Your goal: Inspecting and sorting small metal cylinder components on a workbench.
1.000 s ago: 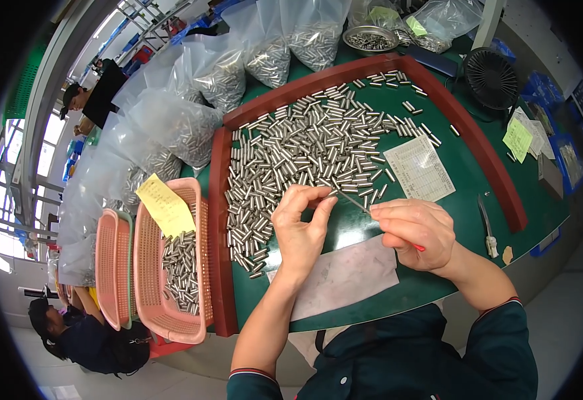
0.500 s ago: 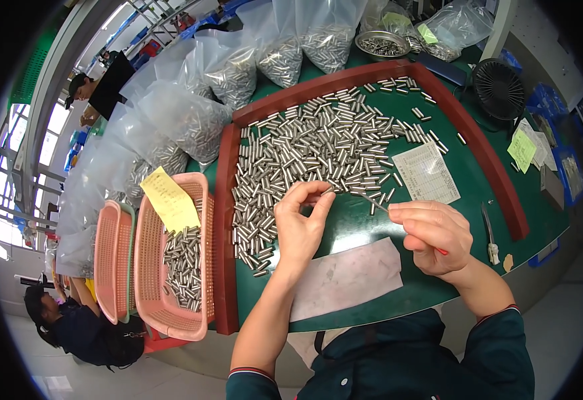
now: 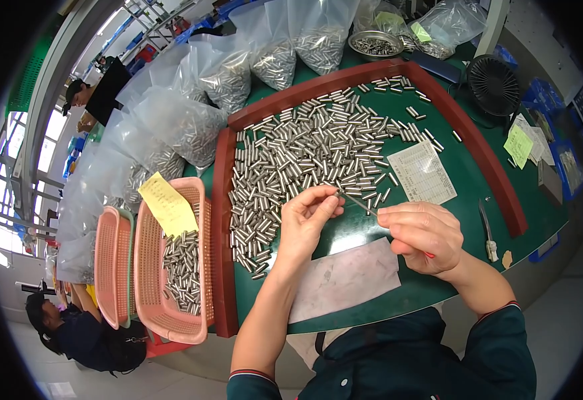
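Note:
My left hand [image 3: 305,225] is closed in a pinch over the near edge of a spread of short metal cylinders [image 3: 305,150]. The piece between its fingertips is mostly hidden and looks like one of the small metal cylinders. In my right hand [image 3: 426,237] is a thin metal rod tool [image 3: 358,203], with a bit of red showing under the palm. Its tip reaches the left fingertips; whether it enters the held piece I cannot tell. Just below both hands a stained pale cloth [image 3: 348,279] lies on the green table [image 3: 431,300].
A dark red frame [image 3: 225,227] borders the cylinders. Left of it stand a pink basket [image 3: 146,267] with cylinders and a yellow note, and another pink basket [image 3: 108,260]. Filled plastic bags [image 3: 228,80] line the back. A printed sheet [image 3: 423,175], tweezers [image 3: 489,233] and black fan [image 3: 493,87] are rightward.
My right hand has come slightly left, and the rod's tip is now at my left fingertips. My left hand has turned a little, its fingers closer together. The whole view has shifted slightly.

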The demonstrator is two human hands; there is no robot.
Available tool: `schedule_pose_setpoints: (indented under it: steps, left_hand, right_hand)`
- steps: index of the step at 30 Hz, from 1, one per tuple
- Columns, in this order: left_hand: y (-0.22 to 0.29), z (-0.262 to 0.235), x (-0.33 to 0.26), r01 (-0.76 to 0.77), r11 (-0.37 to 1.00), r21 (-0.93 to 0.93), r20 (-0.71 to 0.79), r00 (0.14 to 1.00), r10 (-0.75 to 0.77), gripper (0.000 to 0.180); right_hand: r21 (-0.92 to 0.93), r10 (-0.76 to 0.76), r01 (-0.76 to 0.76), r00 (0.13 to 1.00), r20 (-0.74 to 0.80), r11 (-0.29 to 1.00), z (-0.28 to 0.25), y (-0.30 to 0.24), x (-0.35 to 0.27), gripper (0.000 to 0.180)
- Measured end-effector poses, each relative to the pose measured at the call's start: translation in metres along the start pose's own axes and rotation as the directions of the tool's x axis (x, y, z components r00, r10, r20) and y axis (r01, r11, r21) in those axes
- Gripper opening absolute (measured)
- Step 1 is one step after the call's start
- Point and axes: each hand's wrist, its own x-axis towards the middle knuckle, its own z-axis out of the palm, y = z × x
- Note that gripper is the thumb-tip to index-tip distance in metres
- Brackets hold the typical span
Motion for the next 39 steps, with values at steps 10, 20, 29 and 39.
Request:
schedule_pose_setpoints:
  steps: [10,20,29,39]
  left_hand:
    - [-0.002,-0.002,0.001,0.037,0.999,-0.014,0.093,0.995,-0.036,0.017]
    - [-0.002,0.0,-0.001,0.036,0.999,0.004,0.092,0.995,-0.037,0.016]
    - [-0.005,0.006,-0.005,-0.116,0.942,0.316,-0.005,0.992,0.124,0.013]
    - [-0.001,0.001,0.0,0.023,0.999,0.039,-0.033,0.999,-0.022,0.018]
  right_hand:
    - [-0.002,-0.004,0.004,1.0,-0.002,1.0,-0.001,0.001,0.0,0.022]
    - [-0.01,0.013,-0.013,1.0,0.004,1.0,0.001,0.0,0.0,0.021]
    - [0.013,0.048,-0.047,0.999,-0.007,0.999,0.003,0.003,0.001,0.02]
    - [-0.012,-0.004,0.004,1.0,-0.003,1.0,-0.006,-0.004,0.002,0.022]
